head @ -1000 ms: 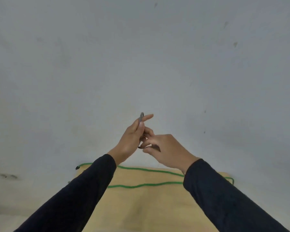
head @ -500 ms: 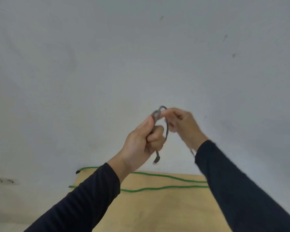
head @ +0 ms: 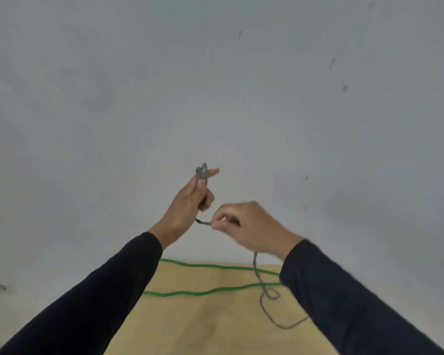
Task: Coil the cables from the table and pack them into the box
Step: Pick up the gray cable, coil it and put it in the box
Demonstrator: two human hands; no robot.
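A thin grey cable (head: pixel 264 294) is partly coiled in small loops held upright in my left hand (head: pixel 187 204), which pinches the loops between thumb and fingers, index finger pointing right. My right hand (head: pixel 249 226) grips the same cable just below and to the right of the left hand. From under my right hand the cable hangs down and trails in a loose curl on the wooden table (head: pixel 203 326). A green cable (head: pixel 208 292) lies in two long lines across the table's far side. No box is in view.
A plain grey wall fills most of the view behind the hands. The table's far edge meets the wall near the green cable. Both my arms wear dark sleeves.
My right hand has dropped from the top of the loops to below the left hand and drawn cable with it. The left hand has kept the loops, its index finger now out.
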